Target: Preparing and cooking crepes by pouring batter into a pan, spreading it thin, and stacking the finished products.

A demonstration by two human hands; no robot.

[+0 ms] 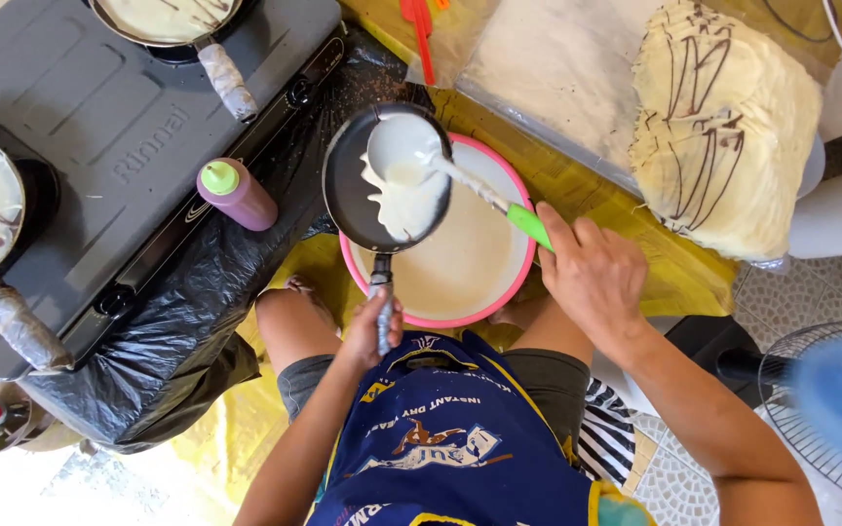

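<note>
Sitting at ten o'clock, the stove (129, 127) carries two filled pans. Over the pink bowl (484, 282), centre, a small black pan (377, 185) looks light, best held by its thin handle, where left hand (374, 329) fingers wrap. Right hand (592, 273) fingers pinch the ladle (421, 156), tipping runny batter (406, 200).
</note>
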